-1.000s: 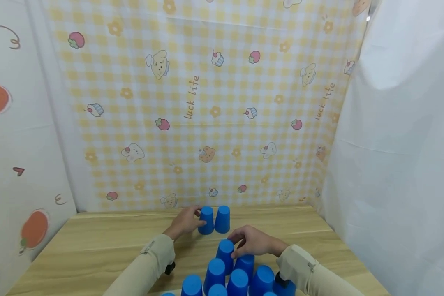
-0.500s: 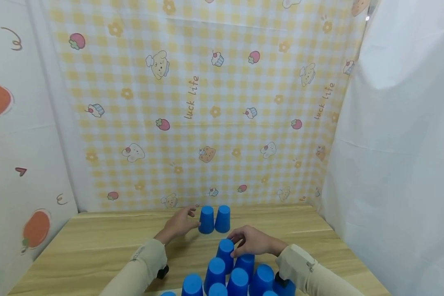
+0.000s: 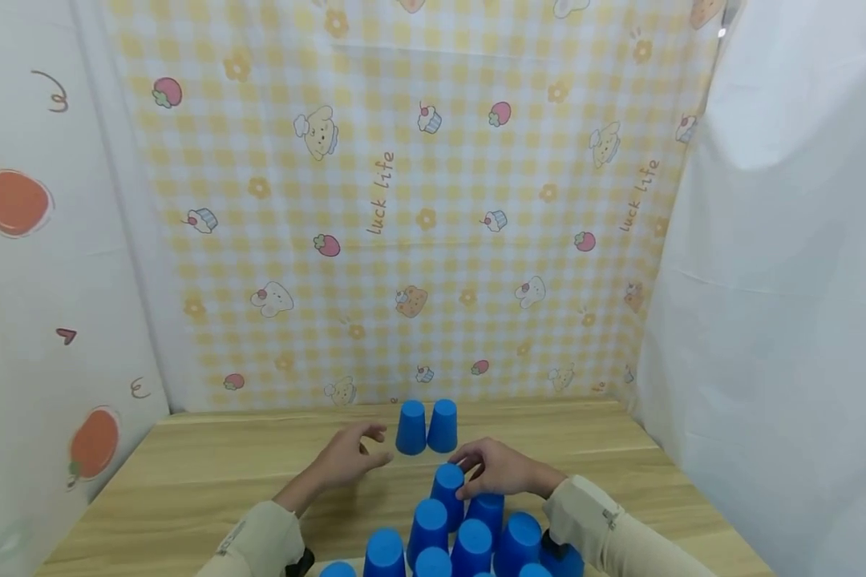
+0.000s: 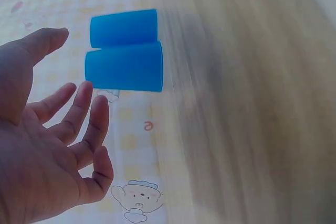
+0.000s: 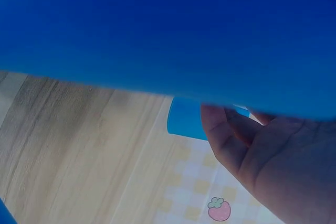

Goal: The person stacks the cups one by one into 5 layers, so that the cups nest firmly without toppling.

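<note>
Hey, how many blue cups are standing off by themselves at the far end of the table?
2: an upside-down pair side by side, left cup and right cup, beyond both hands. The near cluster runs past the frame's edge, so its count is uncertain.

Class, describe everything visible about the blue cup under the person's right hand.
The blue cup is plain, smooth and plastic-looking, standing upside down with its closed base up. It sits at the far tip of a cluster of similar cups on the wooden table. The right hand grips it from the right; its rim is hidden.
</note>
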The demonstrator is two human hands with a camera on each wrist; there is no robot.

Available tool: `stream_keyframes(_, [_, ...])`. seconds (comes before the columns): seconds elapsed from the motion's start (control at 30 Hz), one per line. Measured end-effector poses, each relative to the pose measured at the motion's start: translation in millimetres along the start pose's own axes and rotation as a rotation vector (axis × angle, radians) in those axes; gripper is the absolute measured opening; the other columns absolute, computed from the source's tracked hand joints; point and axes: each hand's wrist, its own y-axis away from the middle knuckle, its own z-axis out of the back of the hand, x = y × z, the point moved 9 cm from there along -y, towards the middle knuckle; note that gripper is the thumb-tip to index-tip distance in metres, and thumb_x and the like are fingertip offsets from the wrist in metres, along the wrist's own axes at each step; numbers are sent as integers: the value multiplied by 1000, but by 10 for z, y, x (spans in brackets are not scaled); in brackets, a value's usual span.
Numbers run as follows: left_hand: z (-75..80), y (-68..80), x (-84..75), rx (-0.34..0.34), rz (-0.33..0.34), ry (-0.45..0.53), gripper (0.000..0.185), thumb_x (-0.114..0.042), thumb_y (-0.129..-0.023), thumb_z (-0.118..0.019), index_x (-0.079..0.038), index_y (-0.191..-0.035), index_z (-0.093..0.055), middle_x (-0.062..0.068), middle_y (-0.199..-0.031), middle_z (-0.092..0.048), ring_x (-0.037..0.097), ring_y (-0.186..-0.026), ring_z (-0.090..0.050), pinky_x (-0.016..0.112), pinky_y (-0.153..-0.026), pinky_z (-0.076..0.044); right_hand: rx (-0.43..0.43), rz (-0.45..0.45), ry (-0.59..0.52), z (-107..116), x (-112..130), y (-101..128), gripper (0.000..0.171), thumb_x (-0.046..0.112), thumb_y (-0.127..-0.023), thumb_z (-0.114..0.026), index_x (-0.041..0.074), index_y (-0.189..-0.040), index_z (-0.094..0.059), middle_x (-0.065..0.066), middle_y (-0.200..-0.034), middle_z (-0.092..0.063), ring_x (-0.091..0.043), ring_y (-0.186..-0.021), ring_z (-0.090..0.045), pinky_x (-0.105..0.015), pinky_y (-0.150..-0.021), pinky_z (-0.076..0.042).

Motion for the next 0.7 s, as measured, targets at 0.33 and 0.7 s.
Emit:
stream_keyframes(0.33, [-141, 269, -175, 198, -88, 149, 46, -31, -93, -70, -4, -128, -60, 10, -114, -65, 19, -90, -58, 31, -71, -51, -9, 15, 6, -1, 4, 23, 36, 8, -87, -75, 5, -121, -65, -8, -112, -70, -30, -105, -65, -44, -86, -56])
stream_keyframes(0.7, [-260, 543, -281, 419, -177, 228, 32, -31, -96, -65, -13, -123, -64, 13, -120, -65, 28, -105, -59, 36, -80, -48, -16, 11, 12, -22, 32, 38, 37, 9, -87, -75, 4, -122, -65, -9, -113, -69, -31, -106, -65, -46, -87, -55])
